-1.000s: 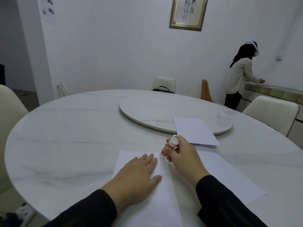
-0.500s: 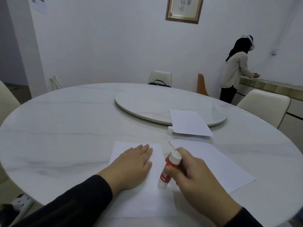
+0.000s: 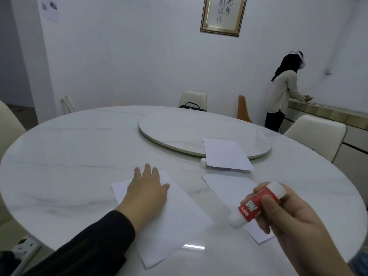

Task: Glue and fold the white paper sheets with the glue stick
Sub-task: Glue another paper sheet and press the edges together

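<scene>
A white paper sheet (image 3: 175, 222) lies near the table's front edge, turned at an angle. My left hand (image 3: 146, 189) rests flat on its far left part, fingers straight. My right hand (image 3: 288, 222) grips a red and white glue stick (image 3: 256, 205), lifted above the table at the lower right, its white tip pointing down-left. A second white sheet (image 3: 227, 188) lies under and behind that hand. A third sheet (image 3: 225, 154) lies partly on the turntable's edge. The small white glue cap (image 3: 203, 162) stands beside it.
The round marble table (image 3: 79, 156) carries a raised marble turntable (image 3: 179, 130) at its middle. Cream chairs stand around it, one (image 3: 316, 134) at the right. A person (image 3: 282, 92) stands at a counter by the far right wall.
My right hand has lifted the glue stick off the front sheet and moved it right. That sheet has turned clockwise under my left hand.
</scene>
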The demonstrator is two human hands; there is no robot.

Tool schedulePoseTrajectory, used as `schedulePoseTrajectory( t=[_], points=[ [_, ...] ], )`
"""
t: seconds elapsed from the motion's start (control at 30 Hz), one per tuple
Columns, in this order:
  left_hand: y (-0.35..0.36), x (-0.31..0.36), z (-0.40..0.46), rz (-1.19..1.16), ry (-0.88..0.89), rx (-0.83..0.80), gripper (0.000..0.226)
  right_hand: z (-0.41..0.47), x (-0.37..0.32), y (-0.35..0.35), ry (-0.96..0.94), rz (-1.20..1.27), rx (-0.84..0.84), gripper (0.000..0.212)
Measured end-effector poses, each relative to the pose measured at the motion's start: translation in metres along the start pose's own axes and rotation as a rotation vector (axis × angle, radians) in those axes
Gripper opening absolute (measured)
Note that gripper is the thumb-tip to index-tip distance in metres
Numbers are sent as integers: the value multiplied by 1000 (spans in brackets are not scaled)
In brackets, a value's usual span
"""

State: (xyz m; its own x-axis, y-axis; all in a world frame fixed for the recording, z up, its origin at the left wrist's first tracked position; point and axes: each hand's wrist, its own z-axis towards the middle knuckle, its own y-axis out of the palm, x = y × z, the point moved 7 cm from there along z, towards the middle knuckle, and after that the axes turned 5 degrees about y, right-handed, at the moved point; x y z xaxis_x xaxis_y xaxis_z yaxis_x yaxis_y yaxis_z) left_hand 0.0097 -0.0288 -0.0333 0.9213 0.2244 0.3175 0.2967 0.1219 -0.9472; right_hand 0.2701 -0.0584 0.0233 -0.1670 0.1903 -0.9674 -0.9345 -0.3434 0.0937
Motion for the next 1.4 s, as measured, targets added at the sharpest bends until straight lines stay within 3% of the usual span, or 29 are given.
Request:
schedulePoseTrajectory(
  t=[0.1, 0.2, 0.23, 0.33, 0.37, 0.57, 0.7, 0.93, 1.13, 1.3, 1.4],
  points=[
    [-2, 8, -15, -67, 338, -143, 54, 4, -7, -13, -25, -35, 105, 75],
    [10, 5, -41, -64, 469, -381, 56, 7, -10, -10, -34, -132, 132, 74],
    [14, 4, -44, 5, 460, -362, 59, 8, -10, -7, -38, -176, 131, 67],
    [19, 9, -39, 158, 306, -176, 64, 19, -9, 8, -29, -248, 128, 14],
    [19, 12, -37, 174, 260, -140, 65, 25, -7, 10, -42, -295, 146, 7],
    [20, 24, -37, 59, 469, -244, 53, 60, 8, 38, -72, -512, 158, 4],
    [25, 19, -35, 91, 446, -166, 59, 79, 28, 58, -60, -621, 81, 4],
    [25, 19, -33, 101, 428, -186, 61, 82, 50, 74, -54, -762, -41, 10],
    [24, 18, -33, 98, 423, -221, 61, 49, 33, 78, -156, -814, -176, 11],
    [24, 20, -34, 97, 428, -213, 55, 20, 26, 79, -142, -773, -355, 8],
    [25, 20, -34, 95, 434, -208, 55, 15, 20, 72, -36, -490, -406, 13]
  ],
)
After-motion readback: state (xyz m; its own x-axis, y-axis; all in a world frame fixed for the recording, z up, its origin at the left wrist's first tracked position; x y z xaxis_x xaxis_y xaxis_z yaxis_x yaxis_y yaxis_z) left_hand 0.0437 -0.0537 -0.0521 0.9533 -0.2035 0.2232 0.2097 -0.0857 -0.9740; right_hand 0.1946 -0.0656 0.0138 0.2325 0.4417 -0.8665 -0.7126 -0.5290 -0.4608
